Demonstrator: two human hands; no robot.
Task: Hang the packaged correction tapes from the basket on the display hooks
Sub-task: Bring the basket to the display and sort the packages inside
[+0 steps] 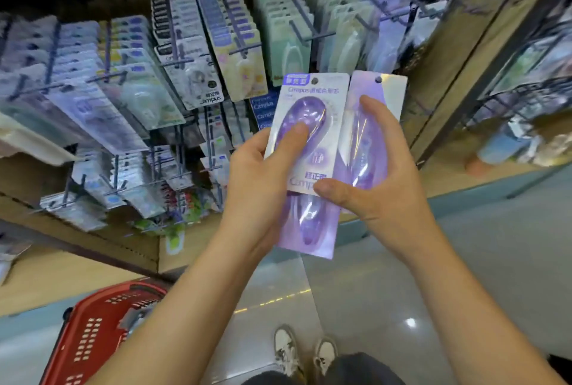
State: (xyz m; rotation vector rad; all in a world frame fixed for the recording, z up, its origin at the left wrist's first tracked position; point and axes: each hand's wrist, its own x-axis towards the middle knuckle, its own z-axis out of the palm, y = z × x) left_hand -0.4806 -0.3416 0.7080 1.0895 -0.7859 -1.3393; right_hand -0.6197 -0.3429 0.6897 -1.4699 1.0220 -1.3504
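Red basket (93, 338), contents hidden; purple packs (312, 100) in both hands (263, 174) (383, 186)

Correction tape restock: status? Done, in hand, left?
Done: the display hooks carry dense rows of packs; which were hung this job can't be told. In hand: left hand and right hand grip a fan of purple packs before the display, none hooked yet. Left: hang those; the red basket on the floor is partly hidden, contents unclear.
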